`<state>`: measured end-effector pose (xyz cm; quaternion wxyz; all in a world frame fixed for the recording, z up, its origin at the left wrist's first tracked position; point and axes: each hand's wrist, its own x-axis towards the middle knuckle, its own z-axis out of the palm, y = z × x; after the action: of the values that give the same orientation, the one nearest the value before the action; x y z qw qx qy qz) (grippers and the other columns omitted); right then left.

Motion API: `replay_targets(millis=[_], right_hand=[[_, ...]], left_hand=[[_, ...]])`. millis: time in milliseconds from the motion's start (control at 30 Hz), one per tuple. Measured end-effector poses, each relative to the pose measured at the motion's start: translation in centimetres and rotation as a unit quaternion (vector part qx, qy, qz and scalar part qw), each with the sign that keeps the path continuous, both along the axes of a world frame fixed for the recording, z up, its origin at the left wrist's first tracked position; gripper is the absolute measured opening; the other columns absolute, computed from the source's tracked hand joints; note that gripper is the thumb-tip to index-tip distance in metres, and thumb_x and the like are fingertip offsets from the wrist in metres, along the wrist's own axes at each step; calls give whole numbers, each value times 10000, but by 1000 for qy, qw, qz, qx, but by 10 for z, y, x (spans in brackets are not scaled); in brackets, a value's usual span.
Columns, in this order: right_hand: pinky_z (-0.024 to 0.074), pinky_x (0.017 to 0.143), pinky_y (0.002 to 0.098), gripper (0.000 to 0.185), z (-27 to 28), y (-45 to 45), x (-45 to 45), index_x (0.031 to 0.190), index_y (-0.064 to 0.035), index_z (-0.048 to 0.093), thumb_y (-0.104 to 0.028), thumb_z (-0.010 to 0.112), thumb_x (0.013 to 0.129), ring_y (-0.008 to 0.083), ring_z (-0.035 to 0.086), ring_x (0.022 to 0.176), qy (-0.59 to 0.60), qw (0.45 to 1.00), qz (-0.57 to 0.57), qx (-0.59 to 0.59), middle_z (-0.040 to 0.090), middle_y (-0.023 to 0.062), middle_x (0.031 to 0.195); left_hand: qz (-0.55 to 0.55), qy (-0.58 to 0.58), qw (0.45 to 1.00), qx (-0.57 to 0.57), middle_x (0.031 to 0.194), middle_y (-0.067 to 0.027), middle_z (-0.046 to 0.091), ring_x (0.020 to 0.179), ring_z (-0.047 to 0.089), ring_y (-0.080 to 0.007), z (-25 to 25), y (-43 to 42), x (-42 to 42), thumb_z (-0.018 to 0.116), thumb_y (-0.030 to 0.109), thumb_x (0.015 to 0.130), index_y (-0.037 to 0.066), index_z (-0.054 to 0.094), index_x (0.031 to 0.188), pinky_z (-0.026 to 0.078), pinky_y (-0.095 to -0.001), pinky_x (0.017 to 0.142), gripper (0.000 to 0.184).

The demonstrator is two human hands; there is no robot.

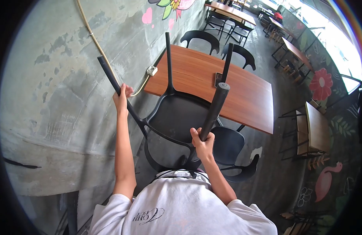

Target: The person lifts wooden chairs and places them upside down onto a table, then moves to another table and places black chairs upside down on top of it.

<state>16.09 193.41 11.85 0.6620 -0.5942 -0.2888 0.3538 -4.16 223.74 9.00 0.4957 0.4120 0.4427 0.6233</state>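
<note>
As 2 grips (121, 98) (203, 146) hold 2/4 legs (108, 71), 1 chair (181, 115) upside-dn.

A small dark object (217, 79) on the table (251, 102) is partly hidden behind a chair leg (228, 62); the far person in red (278, 16) is blurred; the wall's painted flower (175, 4) is cut off

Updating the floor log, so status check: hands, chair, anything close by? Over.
Left hand and right hand each holding a chair leg. Chair upturned, legs up. Table just beyond; second chair to the right.
</note>
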Motion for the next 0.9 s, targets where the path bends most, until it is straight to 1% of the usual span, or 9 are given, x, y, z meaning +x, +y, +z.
replay_targets(millis=[67, 100, 133, 200, 367, 400, 467, 633, 900], right_hand=[[260, 426, 225, 468, -2, 8, 11, 562, -105, 415, -191, 704, 920, 45, 392, 450, 9, 1000, 8, -6, 425, -38, 512], [253, 431, 232, 471, -3, 12, 16, 553, -88, 442, -220, 706, 921, 34, 378, 456, 27, 1000, 8, 2, 426, -50, 506], [245, 435, 238, 479, -4, 15, 21, 545, -71, 470, -249, 708, 921, 23, 364, 462, 46, 999, 8, 9, 427, -62, 500], [255, 435, 236, 465, -7, 20, 32, 552, -68, 477, -237, 711, 916, 27, 375, 462, 51, 999, 6, 9, 439, -56, 506], [275, 438, 232, 428, -20, 31, 60, 563, -66, 488, -196, 711, 904, 33, 396, 467, 65, 998, -6, -1, 465, -44, 520], [270, 434, 229, 410, -21, 33, 64, 571, -83, 476, -168, 715, 894, 43, 401, 449, 74, 997, -6, -1, 456, -36, 506], [263, 431, 227, 374, -25, 38, 72, 593, -95, 480, -131, 714, 883, 52, 411, 436, 89, 996, -2, -10, 451, -26, 497], [270, 438, 228, 382, -38, 54, 93, 594, -99, 460, -121, 709, 882, 54, 423, 452, 74, 997, 8, -15, 457, -26, 513], [302, 451, 235, 356, -56, 88, 130, 625, -103, 449, -113, 696, 881, 56, 430, 473, 36, 999, -1, -29, 449, -31, 534]], left_hand=[[-71, 5, 997, -35, 587, 17, 482, 532, 486, -112, -11, 7, -6, 649, 322, 943, 105, 523, 690, 407, -255, 549, 356], [-69, 17, 997, -31, 534, 50, 350, 489, 349, -80, -4, 4, 0, 641, 324, 945, 168, 338, 577, 305, -255, 492, 502], [-65, 21, 997, -32, 534, 50, 350, 489, 349, -80, -2, 5, 2, 641, 324, 945, 168, 338, 577, 305, -255, 492, 502], [-53, 39, 997, -36, 528, 60, 303, 471, 295, -61, 0, 6, 8, 635, 294, 946, 173, 318, 569, 239, -257, 467, 508], [-33, 57, 998, -24, 521, 67, 307, 449, 273, -54, -3, 9, 21, 606, 235, 954, 167, 327, 567, 219, -250, 450, 481], [-31, 47, 998, -18, 514, 64, 345, 427, 305, -42, -4, 11, 23, 621, 210, 953, 144, 385, 596, 235, -250, 428, 433], [-19, 53, 998, -18, 514, 61, 346, 427, 305, -46, -8, 16, 29, 617, 204, 954, 143, 381, 597, 237, -254, 429, 432], [45, 64, 997, -22, 508, 45, 354, 430, 317, -59, -13, 29, 45, 601, 182, 945, 130, 364, 591, 255, -269, 433, 429], [86, 78, 993, -27, 508, 26, 388, 437, 368, -76, -19, 44, 69, 578, 172, 928, 99, 398, 594, 300, -280, 441, 387]])
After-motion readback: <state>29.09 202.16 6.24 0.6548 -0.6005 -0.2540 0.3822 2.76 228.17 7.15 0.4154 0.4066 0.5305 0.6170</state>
